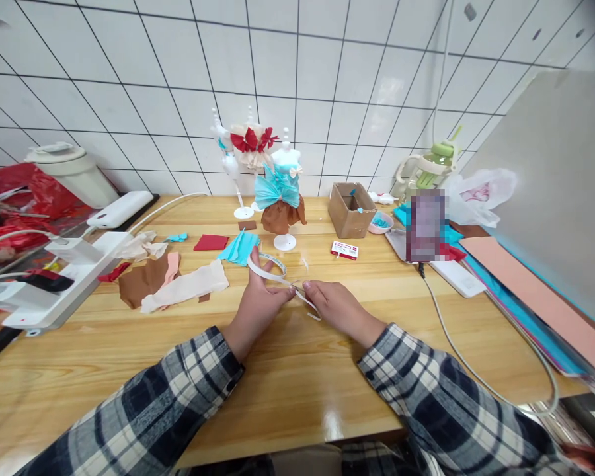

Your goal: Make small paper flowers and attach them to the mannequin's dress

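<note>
My left hand is closed around a thin roll of white tape, with small printing on its inner side. My right hand pinches near the tape's loose end, thumb and finger close to my left thumb. A narrow white strip dangles below the pinch and curls at its tip. Just past the roll lies a pleated turquoise paper piece. Behind it stands a small white dress form in a turquoise paper top with a bow and a brown paper skirt.
Crepe paper scraps lie left of my hands, near a white power strip. Two more dress forms stand by the tiled wall. A cardboard box, a small red-and-white box, a phone with its cable and paper sheets are on the right.
</note>
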A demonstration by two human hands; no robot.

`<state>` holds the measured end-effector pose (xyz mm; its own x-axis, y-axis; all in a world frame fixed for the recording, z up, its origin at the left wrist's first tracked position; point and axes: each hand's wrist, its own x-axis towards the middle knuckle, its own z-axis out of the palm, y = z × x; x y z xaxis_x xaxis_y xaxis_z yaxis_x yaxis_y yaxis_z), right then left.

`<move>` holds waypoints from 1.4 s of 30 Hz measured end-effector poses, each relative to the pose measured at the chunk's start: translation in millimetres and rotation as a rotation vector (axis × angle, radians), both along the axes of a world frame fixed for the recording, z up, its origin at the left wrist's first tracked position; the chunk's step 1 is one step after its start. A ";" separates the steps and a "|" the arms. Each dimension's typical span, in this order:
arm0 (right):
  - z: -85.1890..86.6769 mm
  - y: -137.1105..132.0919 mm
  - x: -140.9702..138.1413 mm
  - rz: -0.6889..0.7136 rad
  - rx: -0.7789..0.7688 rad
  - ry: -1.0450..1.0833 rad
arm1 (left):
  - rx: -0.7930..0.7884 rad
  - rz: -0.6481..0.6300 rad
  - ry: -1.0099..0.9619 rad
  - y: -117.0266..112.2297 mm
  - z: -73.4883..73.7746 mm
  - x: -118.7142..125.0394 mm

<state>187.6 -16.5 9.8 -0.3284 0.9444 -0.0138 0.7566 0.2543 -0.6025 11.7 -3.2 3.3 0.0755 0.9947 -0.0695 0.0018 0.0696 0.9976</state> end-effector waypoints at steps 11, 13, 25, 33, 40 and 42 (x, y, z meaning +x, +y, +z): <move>-7.0 0.9 -1.5 0.041 0.034 0.042 | 0.056 -0.012 0.117 -7.6 9.1 7.7; -8.9 0.8 -2.4 0.035 0.049 0.065 | 0.048 -0.012 0.101 -8.1 8.7 7.8; -14.2 0.4 -4.3 -0.005 0.103 0.039 | -0.019 0.003 -0.088 -5.4 3.2 7.3; -11.5 1.1 -5.9 0.000 0.095 -0.010 | -0.046 -0.004 -0.126 -6.2 6.5 9.8; -5.2 7.7 7.5 -0.039 0.078 0.024 | -0.059 -0.050 -0.156 -5.6 2.1 8.0; -5.5 11.4 14.2 -0.065 0.092 0.059 | -0.064 -0.040 -0.157 -4.8 1.8 6.9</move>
<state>201.8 -5.1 4.3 -0.2637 0.9603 0.0911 0.7373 0.2616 -0.6229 18.6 -8.0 5.1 0.1299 0.9846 -0.1171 -0.1497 0.1362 0.9793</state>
